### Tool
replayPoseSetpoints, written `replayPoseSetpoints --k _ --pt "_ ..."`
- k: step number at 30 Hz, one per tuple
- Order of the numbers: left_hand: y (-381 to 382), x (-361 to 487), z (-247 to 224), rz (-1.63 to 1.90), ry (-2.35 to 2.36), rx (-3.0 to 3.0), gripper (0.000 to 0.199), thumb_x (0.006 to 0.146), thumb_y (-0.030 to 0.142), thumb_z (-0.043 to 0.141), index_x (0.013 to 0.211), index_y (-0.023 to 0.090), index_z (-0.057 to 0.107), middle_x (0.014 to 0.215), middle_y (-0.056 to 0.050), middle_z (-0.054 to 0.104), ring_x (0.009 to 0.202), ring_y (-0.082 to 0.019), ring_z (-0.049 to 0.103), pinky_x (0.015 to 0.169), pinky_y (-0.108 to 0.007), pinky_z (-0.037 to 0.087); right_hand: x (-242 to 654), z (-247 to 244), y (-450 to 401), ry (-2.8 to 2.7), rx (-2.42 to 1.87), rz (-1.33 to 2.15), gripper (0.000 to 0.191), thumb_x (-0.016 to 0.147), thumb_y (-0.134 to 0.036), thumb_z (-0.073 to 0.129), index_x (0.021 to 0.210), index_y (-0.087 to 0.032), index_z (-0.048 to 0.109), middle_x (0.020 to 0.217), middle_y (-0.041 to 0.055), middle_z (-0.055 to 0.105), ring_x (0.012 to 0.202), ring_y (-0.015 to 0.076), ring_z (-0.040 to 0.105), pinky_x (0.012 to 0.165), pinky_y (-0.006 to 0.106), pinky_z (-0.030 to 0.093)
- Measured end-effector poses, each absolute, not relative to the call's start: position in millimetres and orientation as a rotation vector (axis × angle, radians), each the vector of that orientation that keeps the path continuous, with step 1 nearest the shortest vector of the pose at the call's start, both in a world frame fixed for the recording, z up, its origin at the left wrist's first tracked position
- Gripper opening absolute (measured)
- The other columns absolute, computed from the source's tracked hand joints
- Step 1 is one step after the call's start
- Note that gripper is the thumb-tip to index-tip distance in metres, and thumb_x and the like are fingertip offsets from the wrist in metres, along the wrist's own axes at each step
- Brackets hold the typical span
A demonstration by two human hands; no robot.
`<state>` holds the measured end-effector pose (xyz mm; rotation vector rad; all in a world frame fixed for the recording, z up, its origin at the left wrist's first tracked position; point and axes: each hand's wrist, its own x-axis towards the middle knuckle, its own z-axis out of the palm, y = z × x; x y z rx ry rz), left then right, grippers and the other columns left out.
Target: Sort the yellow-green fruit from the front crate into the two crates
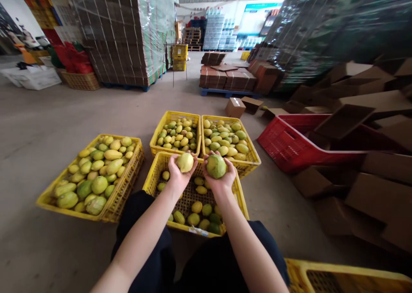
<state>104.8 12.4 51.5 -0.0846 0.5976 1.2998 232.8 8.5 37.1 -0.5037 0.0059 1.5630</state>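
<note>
My left hand (pixel 175 175) cups a pale yellow, rounded fruit with a slightly pointed end, the yellow fruit (pixel 185 162). In my right hand (pixel 227 180) rests a rounder, green fruit (pixel 216 166) with rough marks on its skin. Both hands are held side by side, palms up, above a yellow plastic crate (pixel 240 194) between my legs. Inside that crate lie several yellow and green fruits (pixel 193 219), mostly along the near side, with its slatted bottom showing between them. My forearms hide part of it. The exact kind of fruit is unclear.
Two yellow crates of smaller fruits, the left crate (pixel 154 143) and right crate (pixel 254 155), stand just beyond. Another full crate (pixel 128 190) is at left. A red crate (pixel 273 149) and cardboard boxes (pixel 380 190) lie right. Wrapped pallet stacks (pixel 112 31) stand behind.
</note>
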Motion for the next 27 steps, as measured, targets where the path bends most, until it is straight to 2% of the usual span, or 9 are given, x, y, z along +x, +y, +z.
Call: replayPoseSetpoints --k 5,9,12,14,16,18,21,23,27 --pt "-6.9 126.4 16.1 0.898 0.944 0.264 0.011 0.085 0.024 0.056 0.082 0.015 0.063 0.062 -0.003 0.065 0.05 -0.014 0.063 0.04 -0.018 0.047 255.0 44.0 11.6 0.059 -0.487 1.453 0.028 0.068 -0.024 0.053 0.093 -0.021 0.065 0.081 0.0023 0.073 0.079 0.0196 0.07 0.06 0.029 0.058" --pt "-43.5 133.9 -26.1 0.245 0.869 0.903 0.004 0.074 0.02 0.072 0.074 0.018 0.068 0.056 -0.001 0.063 0.038 -0.014 0.057 0.033 -0.02 0.042 273.0 48.5 8.5 0.033 -0.443 1.418 0.028 0.068 -0.024 0.053 0.093 -0.022 0.064 0.083 0.0018 0.073 0.078 0.0182 0.07 0.06 0.028 0.059" --pt "-50.4 124.5 -37.7 -0.188 0.741 1.057 0.004 0.07 0.016 0.076 0.07 0.016 0.072 0.056 -0.005 0.064 0.036 -0.016 0.058 0.033 -0.022 0.043 282.8 51.7 2.5 0.073 -0.438 1.381 0.029 0.068 -0.024 0.051 0.093 -0.023 0.065 0.083 0.0017 0.073 0.077 0.0178 0.069 0.059 0.028 0.059" --pt "-34.7 111.2 -27.7 -0.035 0.831 0.952 0.005 0.07 0.014 0.076 0.073 0.013 0.072 0.06 -0.008 0.066 0.038 -0.017 0.059 0.032 -0.021 0.042 287.7 54.2 -2.2 0.1 -0.45 1.366 0.03 0.068 -0.024 0.05 0.094 -0.023 0.065 0.083 0.0019 0.073 0.077 0.0181 0.069 0.058 0.028 0.059" --pt "-6.9 92.7 -7.8 0.45 0.964 0.669 0.012 0.072 0.016 0.076 0.08 0.01 0.07 0.065 -0.01 0.067 0.043 -0.018 0.061 0.035 -0.023 0.045 291.9 56.4 -6.7 0.103 -0.461 1.361 0.032 0.067 -0.024 0.049 0.095 -0.023 0.065 0.083 0.002 0.073 0.076 0.0179 0.069 0.057 0.027 0.059" --pt "22.1 71.7 12.9 0.733 0.972 0.559 0.019 0.084 0.028 0.067 0.099 0.017 0.065 0.085 -0.008 0.069 0.061 -0.015 0.068 0.054 -0.023 0.056 295.6 57.4 -10.0 0.082 -0.474 1.357 0.032 0.067 -0.024 0.049 0.096 -0.023 0.064 0.083 0.0018 0.073 0.076 0.0174 0.069 0.058 0.027 0.059" --pt "45.1 45.7 29.9 1.197 1.123 0.211 0.023 0.089 0.029 0.061 0.109 0.017 0.059 0.098 -0.01 0.065 0.07 -0.014 0.068 0.067 -0.028 0.059 300.8 55.4 -11.4 0.057 -0.5 1.345 0.033 0.068 -0.024 0.048 0.096 -0.023 0.064 0.084 0.0019 0.073 0.076 0.0173 0.07 0.058 0.027 0.059" --pt "43.8 38.1 30.4 1.243 1.163 0.119 0.018 0.091 0.023 0.054 0.106 0.016 0.059 0.092 -0.009 0.065 0.071 -0.015 0.068 0.07 -0.029 0.059 303.8 52.3 -10.3 0.056 -0.514 1.34 0.033 0.068 -0.025 0.048 0.097 -0.023 0.064 0.085 0.0022 0.073 0.077 0.0177 0.07 0.058 0.028 0.059" --pt "28.3 42.9 23.3 1.085 1.04 0.214 0.015 0.088 0.014 0.049 0.094 0.012 0.063 0.079 -0.009 0.067 0.069 -0.02 0.07 0.067 -0.032 0.059 307.1 46.1 -7.6 0.039 -0.53 1.359 0.035 0.067 -0.024 0.05 0.1 -0.023 0.063 0.085 0.0014 0.074 0.078 0.0182 0.07 0.059 0.028 0.06"
